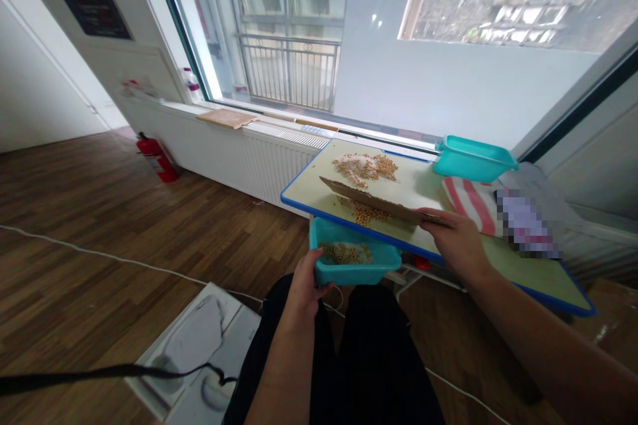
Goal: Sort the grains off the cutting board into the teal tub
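My left hand [303, 285] grips the left end of a teal plastic bin [356, 273], held just below the table's front edge. Tan kernels or beans [346, 253] lie inside that bin. A flat strip of brown cardboard [371, 200] stands on its long edge on the table, with my right hand [456, 239] closed on its right end. Between the cardboard and the blue table edge is a small heap of kernels [369, 213]. Behind the cardboard sits a larger pile [366, 166] of kernels mixed with white grains.
The pale table [309, 186] has a blue rim. On its right are a second teal bin [473, 158], a red-and-white striped cloth [471, 202] and a blurred-out item [528, 222]. A radiator [264, 159] runs under the window. A red fire extinguisher [157, 158] stands left; white cable [100, 254] crosses the floor.
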The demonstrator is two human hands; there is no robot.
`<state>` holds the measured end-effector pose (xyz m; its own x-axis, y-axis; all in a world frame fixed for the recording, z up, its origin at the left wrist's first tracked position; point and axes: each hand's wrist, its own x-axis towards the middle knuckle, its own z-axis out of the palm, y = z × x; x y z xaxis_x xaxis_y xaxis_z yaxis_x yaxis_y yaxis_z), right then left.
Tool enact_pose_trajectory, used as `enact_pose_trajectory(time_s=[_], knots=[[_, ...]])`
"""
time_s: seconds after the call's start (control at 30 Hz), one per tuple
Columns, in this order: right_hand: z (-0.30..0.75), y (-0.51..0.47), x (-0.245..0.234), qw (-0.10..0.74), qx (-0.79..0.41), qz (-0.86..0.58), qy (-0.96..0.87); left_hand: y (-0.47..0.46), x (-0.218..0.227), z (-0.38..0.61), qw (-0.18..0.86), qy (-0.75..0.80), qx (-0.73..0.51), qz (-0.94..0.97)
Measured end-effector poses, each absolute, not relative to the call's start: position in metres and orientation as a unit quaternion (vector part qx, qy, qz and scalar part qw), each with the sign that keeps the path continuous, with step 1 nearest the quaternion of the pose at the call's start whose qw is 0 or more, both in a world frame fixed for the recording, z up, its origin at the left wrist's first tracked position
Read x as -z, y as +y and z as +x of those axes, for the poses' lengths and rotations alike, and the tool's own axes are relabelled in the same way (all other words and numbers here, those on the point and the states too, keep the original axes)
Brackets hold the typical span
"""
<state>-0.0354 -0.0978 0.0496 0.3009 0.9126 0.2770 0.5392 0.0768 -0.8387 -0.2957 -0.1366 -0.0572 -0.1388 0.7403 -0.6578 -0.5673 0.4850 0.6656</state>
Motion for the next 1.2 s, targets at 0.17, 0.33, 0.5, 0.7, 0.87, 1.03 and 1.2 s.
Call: enact_pose_trajectory(time_s=[0.17, 0.33, 0.5, 0.7, 0.87, 1.03, 1.2], knots=[[-0.044, -0.108, -0.054, 0.470, -0.195, -0.654, -0.560, -0.137, 0.053, -0.298, 0.652, 0.564, -0.502, 0.075], [-0.049, -0.112, -0.053, 0.454, -0.176, -0.665, -0.566, -0.136, 0.052, -0.300, 0.645, 0.569, -0.504, 0.076], [-0.049, -0.110, -0.052, 0.464, -0.176, -0.660, -0.564, -0.137, 0.050, -0.299, 0.643, 0.571, -0.505, 0.074], [-0.050, -0.114, -0.053, 0.437, -0.156, -0.674, -0.575, -0.137, 0.050, -0.299, 0.645, 0.569, -0.505, 0.072], [-0.055, -0.119, -0.054, 0.422, -0.131, -0.666, -0.601, -0.138, 0.049, -0.299, 0.652, 0.561, -0.504, 0.076], [-0.058, -0.123, -0.052, 0.435, -0.131, -0.645, -0.615, -0.139, 0.047, -0.297, 0.652, 0.563, -0.501, 0.078], [-0.056, -0.129, -0.051, 0.448, -0.127, -0.641, -0.610, -0.139, 0.050, -0.297, 0.651, 0.562, -0.504, 0.078]])
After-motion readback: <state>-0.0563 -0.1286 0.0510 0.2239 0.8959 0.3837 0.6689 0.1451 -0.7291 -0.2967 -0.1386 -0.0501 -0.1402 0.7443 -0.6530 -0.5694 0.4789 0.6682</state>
